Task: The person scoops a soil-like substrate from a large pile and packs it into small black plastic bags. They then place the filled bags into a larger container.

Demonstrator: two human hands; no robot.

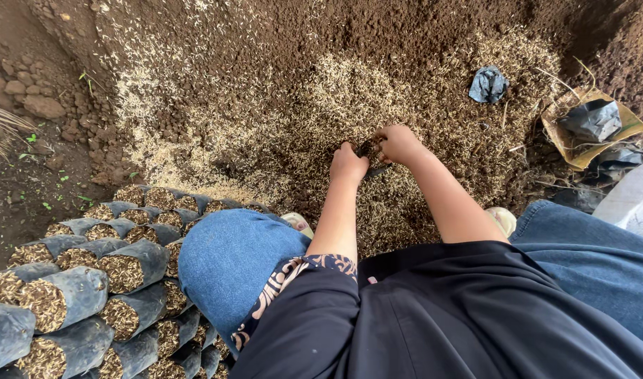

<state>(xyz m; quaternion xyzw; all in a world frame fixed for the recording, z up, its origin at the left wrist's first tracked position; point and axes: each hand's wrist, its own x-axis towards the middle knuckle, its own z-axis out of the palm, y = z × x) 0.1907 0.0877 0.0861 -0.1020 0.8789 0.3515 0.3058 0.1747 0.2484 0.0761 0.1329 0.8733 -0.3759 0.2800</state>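
Here both hands, left hand (348,163) and right hand (398,142), close on a small black plastic seedling bag (370,149), mouth upward, over the husk-and-soil heap (321,98) beneath them.

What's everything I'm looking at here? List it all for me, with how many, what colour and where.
soil and husk heap: one, dark brown under pale tan husks, across the top and middle
small bag: one, dark, between the two hands
filled bags: many, too many to count, grey-black with husk mix showing, stacked lower left
crumpled bag: one, dark grey, on the heap upper right
cardboard piece: one, tan, holding dark plastic, right edge
stones: several, brown, upper left
jeans: blue, bottom
dark top: one, black, bottom
left hand: on the small bag
right hand: on the small bag
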